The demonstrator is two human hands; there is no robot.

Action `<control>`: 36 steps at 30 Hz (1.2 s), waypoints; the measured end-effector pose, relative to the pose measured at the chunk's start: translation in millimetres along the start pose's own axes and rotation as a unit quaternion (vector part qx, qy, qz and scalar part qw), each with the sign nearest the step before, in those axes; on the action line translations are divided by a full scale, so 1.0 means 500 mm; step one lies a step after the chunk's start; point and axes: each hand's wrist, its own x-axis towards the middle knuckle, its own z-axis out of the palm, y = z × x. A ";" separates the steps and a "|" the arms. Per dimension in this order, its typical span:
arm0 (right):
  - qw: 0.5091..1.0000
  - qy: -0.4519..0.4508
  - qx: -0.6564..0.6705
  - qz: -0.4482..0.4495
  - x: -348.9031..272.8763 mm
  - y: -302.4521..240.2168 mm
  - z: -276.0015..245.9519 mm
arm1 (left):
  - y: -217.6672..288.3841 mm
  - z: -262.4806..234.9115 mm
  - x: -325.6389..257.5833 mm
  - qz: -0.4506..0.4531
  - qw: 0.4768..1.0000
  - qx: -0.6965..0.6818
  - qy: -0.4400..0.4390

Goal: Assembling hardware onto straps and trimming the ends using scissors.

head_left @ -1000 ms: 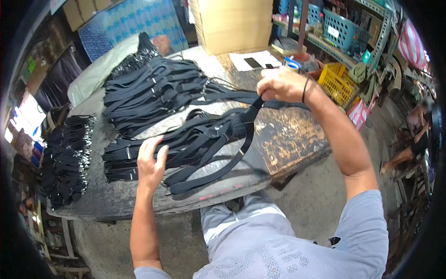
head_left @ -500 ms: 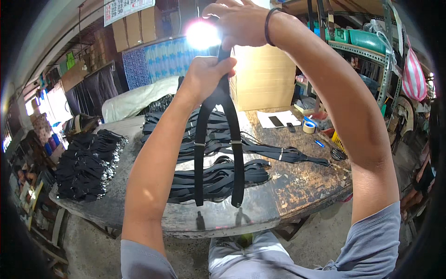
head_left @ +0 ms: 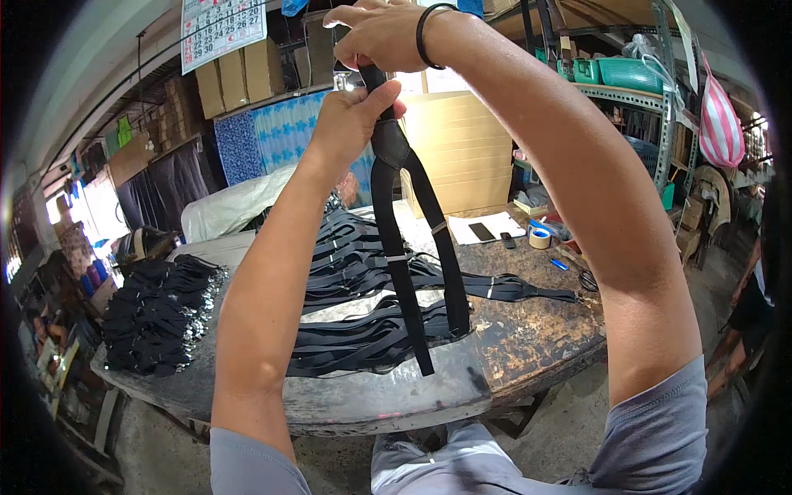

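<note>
A pair of black Y-shaped suspenders hangs in front of me, with a patch where its straps join and silver-coloured sliders on its two lower straps. My left hand is closed on the single upper strap, thumb in front, just above the patch. Higher up, my right hand pinches the upper end of the same strap, its other fingers raised. A small metal piece shows between the hands. Below, the loose strap ends hang over bundled black suspenders laid out in rows on the worktable.
At the left of the table lies a pile of black straps with shiny metal clips. A big cardboard box stands at the back. To the right are a tape roll, a phone on paper and a blue pen. A person is at far right.
Both hands have shifted a little up and left. The lower straps have swung to the right and tilt. The bright lamp glare by my hands is gone.
</note>
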 end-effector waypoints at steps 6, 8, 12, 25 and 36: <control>0.998 -0.001 0.059 0.010 0.008 -0.002 -0.014 | -0.009 0.000 0.006 0.014 0.999 -0.049 -0.003; 0.998 -0.010 0.056 0.006 0.005 0.014 -0.010 | -0.006 0.009 0.009 0.009 0.997 -0.072 0.004; 0.997 -0.017 0.075 -0.012 0.004 0.031 -0.002 | 0.013 0.000 -0.016 -0.020 0.985 -0.163 -0.059; 0.998 -0.030 0.053 0.018 -0.001 0.005 0.069 | -0.093 0.022 -0.159 -0.143 0.951 -0.184 -0.202; 0.994 -0.048 0.077 0.061 -0.019 -0.003 0.080 | -0.208 0.094 -0.250 -0.191 0.940 -0.251 -0.133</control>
